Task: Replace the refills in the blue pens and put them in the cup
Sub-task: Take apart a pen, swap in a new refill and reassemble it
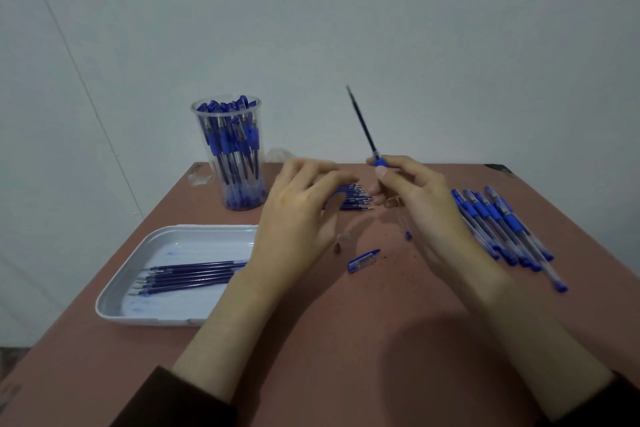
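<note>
Fingers (382,172) of the right hand (412,198) pinch a refill (363,125) by the blue grip sleeve (379,161) at its lower end, so the dark stem stands tilted up and away over the table (346,340). The left hand (298,215) hovers just beside it, fingers spread and loosely bent, holding nothing, above a small pile of fresh refills (353,198). One pen looks to be in pieces: its cap (363,260) and a small metal tip (337,248) lie loose between the hands, and what may be the clear barrel sits half-hidden under the right palm, though that part is too blurred to be sure. My reading is mid-swap, with the refill out of its body. Spent refills (194,274) lie in the white tray (114,302) on the left, a row of blue pens (502,229) waits on the right, and the cup (230,156) at the back is already packed with pens. Next, the sleeve likely needs sliding off with the free hand, a steady pull along the stem so the thin tube does not bend.
</note>
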Demonstrator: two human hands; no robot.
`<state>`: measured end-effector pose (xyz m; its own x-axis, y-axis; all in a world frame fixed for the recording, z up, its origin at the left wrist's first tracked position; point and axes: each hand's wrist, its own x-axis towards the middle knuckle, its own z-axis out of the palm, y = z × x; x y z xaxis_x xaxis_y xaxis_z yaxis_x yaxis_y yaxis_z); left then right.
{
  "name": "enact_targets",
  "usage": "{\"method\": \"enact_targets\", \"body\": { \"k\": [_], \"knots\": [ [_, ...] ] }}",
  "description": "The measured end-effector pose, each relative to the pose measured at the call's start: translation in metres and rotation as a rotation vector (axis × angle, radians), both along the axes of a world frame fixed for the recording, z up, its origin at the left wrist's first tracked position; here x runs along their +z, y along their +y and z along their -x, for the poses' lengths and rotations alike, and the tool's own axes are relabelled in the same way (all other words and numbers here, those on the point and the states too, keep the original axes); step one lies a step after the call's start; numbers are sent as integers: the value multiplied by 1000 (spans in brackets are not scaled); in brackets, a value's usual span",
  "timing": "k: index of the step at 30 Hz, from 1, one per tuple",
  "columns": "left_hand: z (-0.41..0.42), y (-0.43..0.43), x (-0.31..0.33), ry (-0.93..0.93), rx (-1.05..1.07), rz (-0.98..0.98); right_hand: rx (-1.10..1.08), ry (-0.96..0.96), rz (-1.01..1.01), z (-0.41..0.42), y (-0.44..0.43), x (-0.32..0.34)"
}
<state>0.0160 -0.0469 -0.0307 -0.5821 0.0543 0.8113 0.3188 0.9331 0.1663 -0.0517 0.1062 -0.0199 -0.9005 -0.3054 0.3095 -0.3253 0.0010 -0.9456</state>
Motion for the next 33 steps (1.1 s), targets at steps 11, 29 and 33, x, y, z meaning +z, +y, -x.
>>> {"method": "enact_targets", "body": {
  "k": [11,29,33],
  "knots": [
    [-7,-2,-3,-648,-45,70,22,-80,81,-2,2,4],
    [-10,-8,15,-306,-362,-1214,-2,275,-268,-11,-3,-5],
    [-8,-7,13,-317,-393,-1245,-14,286,-292,-11,-4,-5]
  ]
}}
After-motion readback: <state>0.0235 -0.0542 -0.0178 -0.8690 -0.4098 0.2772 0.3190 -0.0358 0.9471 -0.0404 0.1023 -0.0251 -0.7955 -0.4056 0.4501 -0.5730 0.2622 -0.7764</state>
